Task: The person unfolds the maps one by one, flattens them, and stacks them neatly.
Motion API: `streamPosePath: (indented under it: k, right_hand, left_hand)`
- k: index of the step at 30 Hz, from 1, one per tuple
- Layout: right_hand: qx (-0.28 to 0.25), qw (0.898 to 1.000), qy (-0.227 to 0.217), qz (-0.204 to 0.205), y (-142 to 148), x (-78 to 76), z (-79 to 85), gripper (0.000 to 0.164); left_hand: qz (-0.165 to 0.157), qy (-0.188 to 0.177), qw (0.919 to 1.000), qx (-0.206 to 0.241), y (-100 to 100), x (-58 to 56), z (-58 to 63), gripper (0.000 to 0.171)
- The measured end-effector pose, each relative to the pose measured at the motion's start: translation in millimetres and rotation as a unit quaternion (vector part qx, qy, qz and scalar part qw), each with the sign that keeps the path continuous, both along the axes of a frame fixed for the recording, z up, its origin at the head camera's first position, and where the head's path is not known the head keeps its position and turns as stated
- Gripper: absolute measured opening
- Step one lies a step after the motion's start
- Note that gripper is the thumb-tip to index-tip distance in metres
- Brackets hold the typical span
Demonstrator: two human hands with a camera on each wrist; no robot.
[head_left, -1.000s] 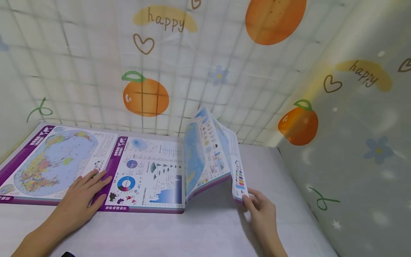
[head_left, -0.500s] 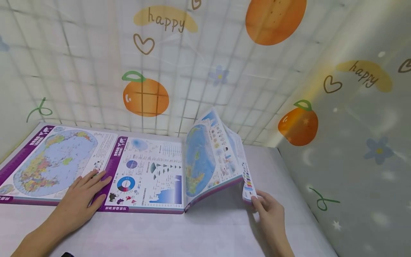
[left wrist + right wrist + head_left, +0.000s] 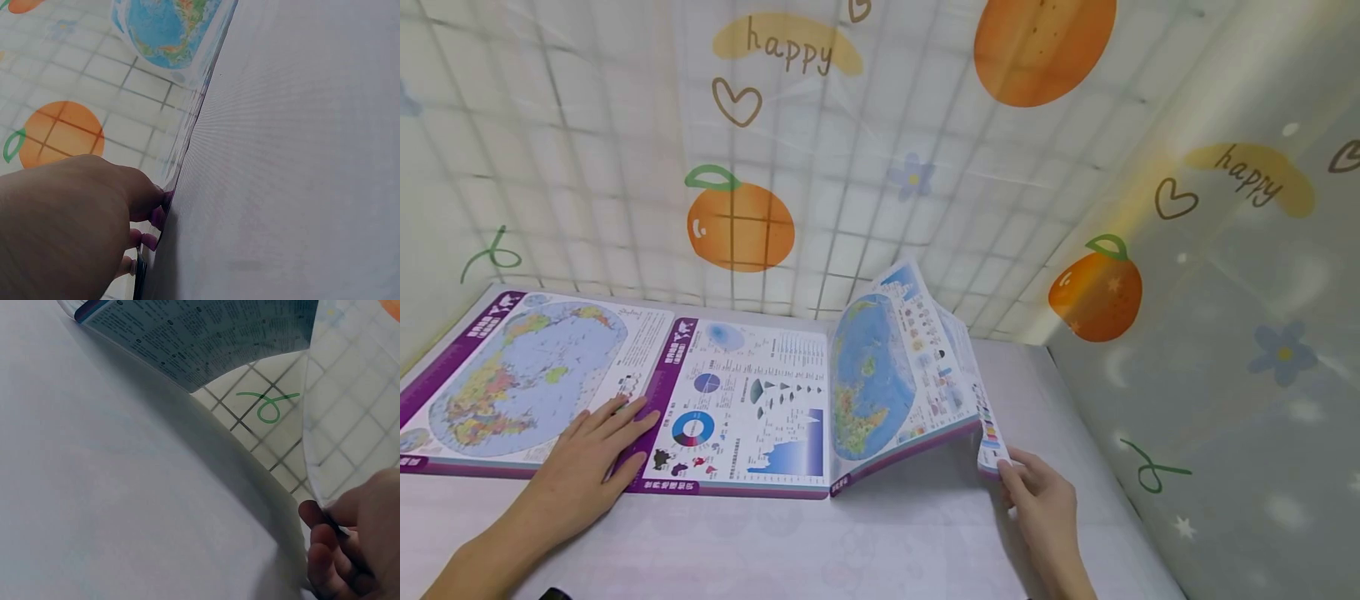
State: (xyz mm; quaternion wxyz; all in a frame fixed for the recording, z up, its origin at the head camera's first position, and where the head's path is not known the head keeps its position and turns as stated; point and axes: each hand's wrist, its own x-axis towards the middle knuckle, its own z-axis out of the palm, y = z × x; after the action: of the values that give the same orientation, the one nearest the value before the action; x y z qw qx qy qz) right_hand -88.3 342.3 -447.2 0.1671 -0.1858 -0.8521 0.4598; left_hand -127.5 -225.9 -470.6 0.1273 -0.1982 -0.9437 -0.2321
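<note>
A fold-out world map (image 3: 760,417) with purple borders lies across the table, its left panels flat. On its right part, a raised panel (image 3: 868,383) slants upward, and an end panel (image 3: 991,437) folds down behind it. My left hand (image 3: 587,458) rests with spread fingers on the flat panels, over the purple strip. At the end panel's lower corner, my right hand (image 3: 1041,504) pinches the edge between thumb and fingers. The right wrist view shows a text-covered underside (image 3: 219,337) of the map, lifted off the table.
A white cloth-like surface (image 3: 775,550) covers the table. Behind it stands a grid wall under a translucent sheet printed with oranges (image 3: 741,227). A patterned side curtain (image 3: 1210,400) borders the right. A small dark object (image 3: 555,594) shows at the bottom edge.
My right hand has moved right and slightly down, drawing the end panel with it. The raised panel has spread wider and lower, showing more of its blue map. My left hand stays put.
</note>
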Motion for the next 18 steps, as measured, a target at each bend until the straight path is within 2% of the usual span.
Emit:
streamPosePath:
  k: [10,18]
  right_hand:
    - [0.001,1.000,-0.012,-0.010,13,1.2,0.7,0.037]
    - [0.000,0.999,-0.023,-0.032,22,0.7,-1.9,0.039]
  left_hand:
    - [0.000,0.006,1.0000,-0.003,-1,-1.2,-0.9,0.053]
    - [0.002,0.002,1.0000,-0.001,-1,-0.8,-1.2,0.053]
